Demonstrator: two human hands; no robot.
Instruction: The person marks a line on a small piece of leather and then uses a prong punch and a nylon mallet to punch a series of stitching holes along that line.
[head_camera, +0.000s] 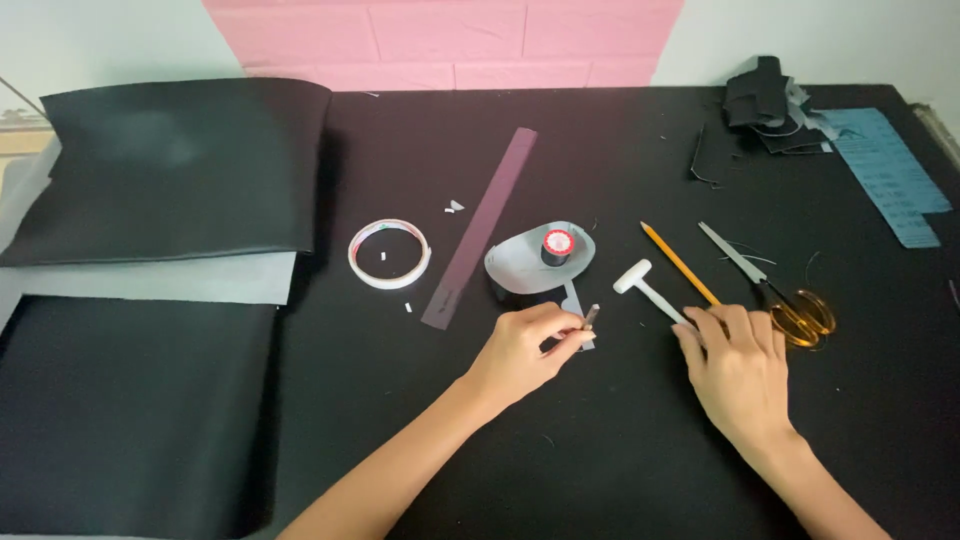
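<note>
My left hand (525, 350) pinches a small metal tool (590, 318) against a grey cut-out piece (575, 300) on the black table. Just behind it lies a larger grey oval piece (520, 265) with a black thread spool (557, 247) with a red top standing on it. My right hand (735, 365) rests flat over the handle of a small white mallet (640, 282), fingers laid on it. A yellow pencil (680, 263) lies beside the mallet, running under my fingers.
A tape roll (389, 253) and a long dark ruler (480, 228) lie left of centre. Scissors (775, 293) with amber handles sit right of my right hand. Black leather sheets (170, 170) cover the left side. Dark scraps (765, 100) and a blue sheet (890, 175) lie at the far right.
</note>
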